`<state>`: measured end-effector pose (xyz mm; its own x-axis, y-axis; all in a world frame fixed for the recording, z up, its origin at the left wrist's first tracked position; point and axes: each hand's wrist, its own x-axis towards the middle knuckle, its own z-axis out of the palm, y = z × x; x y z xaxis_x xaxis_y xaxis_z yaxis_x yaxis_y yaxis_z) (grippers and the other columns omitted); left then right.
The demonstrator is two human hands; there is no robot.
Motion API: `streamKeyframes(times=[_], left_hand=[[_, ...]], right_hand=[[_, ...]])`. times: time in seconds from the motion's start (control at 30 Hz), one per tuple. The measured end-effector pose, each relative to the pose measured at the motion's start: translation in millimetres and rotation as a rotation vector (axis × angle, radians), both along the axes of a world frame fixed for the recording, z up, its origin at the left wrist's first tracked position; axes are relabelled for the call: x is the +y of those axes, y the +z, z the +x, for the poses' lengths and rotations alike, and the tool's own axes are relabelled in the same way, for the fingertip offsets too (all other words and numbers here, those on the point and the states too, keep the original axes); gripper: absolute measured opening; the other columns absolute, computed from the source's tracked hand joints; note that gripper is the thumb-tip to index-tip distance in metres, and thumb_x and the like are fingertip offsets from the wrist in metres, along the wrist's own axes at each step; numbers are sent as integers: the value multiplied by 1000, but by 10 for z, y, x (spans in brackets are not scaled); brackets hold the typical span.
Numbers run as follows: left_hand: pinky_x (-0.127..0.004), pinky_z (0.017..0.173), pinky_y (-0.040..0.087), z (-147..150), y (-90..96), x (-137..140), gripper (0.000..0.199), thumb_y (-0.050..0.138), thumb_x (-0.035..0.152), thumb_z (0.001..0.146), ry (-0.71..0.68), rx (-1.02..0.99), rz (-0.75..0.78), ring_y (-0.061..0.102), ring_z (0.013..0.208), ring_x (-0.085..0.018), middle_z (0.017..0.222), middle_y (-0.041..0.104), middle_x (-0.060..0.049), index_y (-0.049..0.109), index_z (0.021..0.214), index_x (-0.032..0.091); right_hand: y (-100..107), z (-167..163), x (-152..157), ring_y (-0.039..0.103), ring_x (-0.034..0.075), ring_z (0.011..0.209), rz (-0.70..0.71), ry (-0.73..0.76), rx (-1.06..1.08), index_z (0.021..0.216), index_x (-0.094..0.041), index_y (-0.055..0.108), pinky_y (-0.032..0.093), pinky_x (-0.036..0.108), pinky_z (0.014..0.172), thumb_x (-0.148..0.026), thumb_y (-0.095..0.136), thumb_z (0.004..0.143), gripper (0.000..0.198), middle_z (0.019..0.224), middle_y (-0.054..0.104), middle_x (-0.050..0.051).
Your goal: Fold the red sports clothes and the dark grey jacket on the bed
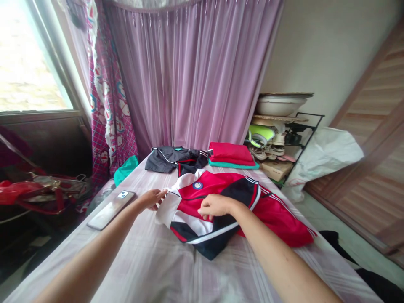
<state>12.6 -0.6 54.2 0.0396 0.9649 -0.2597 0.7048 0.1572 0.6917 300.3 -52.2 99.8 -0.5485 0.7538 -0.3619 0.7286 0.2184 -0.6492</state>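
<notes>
Bed [126, 269]: red jacket [221, 225] beneath right hand [216, 206].

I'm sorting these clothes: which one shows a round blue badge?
The red, white and black jacket at the left hand; none shows on the dark grey clothing or folded red-and-teal stack beyond.

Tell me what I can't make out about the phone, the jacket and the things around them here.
All in the head view:
- Badge on the jacket: design too small and blurred.
- Right hand: curled, it hides whether it grips cloth.
- Phone: back up, so its body hides the screen.
- Dark item, lower right: cut off by the picture's edge.
</notes>
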Motion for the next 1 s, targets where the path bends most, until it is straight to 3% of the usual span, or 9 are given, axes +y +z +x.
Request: streamKeyframes(times=[0.1,0.2,0.4,0.53,0.63,0.7,0.8,0.9,1.0], left_hand=[[-32,61,53,-77,-58,83,53,44,63,84,49,52,54,70,67,-22,97,75,-13,69,96,17],[-37,83,51,-72,-194,138,38,55,48,83,40,141,169,68,98,-28,116,71,-14,69,105,20],[-43,99,41,10,-524,193,34,55,43,86,44,445,361,55,122,-31,132,63,-11,70,111,26],[-50,106,34,3,-635,299,31,61,45,83,73,356,352,46,133,-33,139,59,-8,69,107,28],[-44,98,42,21,-666,345,23,60,43,81,28,118,326,57,118,-30,117,70,-7,67,95,26],[-36,81,49,52,-633,359,27,52,49,85,28,-162,317,65,91,-23,91,70,-4,61,93,25],[-27,60,47,82,-445,457,37,48,59,84,84,-505,363,58,66,-15,72,60,2,53,94,24],[-22,51,40,35,-143,741,39,56,61,79,157,-575,436,51,56,-12,66,55,5,52,91,24],[-22,53,40,-67,69,1107,36,59,56,79,244,-516,556,53,60,-12,69,58,3,56,94,23]], right_hand=[[-44,40,306,67,13,63,165,-165,58,74,-15,70,45,20,55,-26,53,85,23,79,75,5],[-46,-62,644,67,13,65,349,-270,23,77,-16,72,44,20,57,-25,52,87,24,80,76,4],[22,-606,1377,69,20,100,661,-415,-202,101,-25,74,49,27,79,-30,47,91,30,105,76,5],[-85,-959,1835,66,28,110,637,-454,-305,116,-18,70,50,36,87,-49,49,90,46,116,72,16],[-241,-1073,2099,64,33,113,517,-476,-365,114,-12,72,49,39,90,-50,63,81,50,118,70,22],[-307,-1057,2246,66,33,110,457,-492,-373,106,-12,74,50,38,88,-39,68,79,39,114,71,21],[-246,-965,2466,68,26,106,466,-530,-331,109,-14,73,51,31,84,-33,48,92,35,114,73,16],[-48,-932,2719,66,18,108,687,-634,-47,124,-15,63,49,27,90,-30,20,100,51,118,72,11],[52,-988,2950,64,15,111,785,-597,364,135,-13,53,46,27,98,-28,25,100,47,121,70,10]])
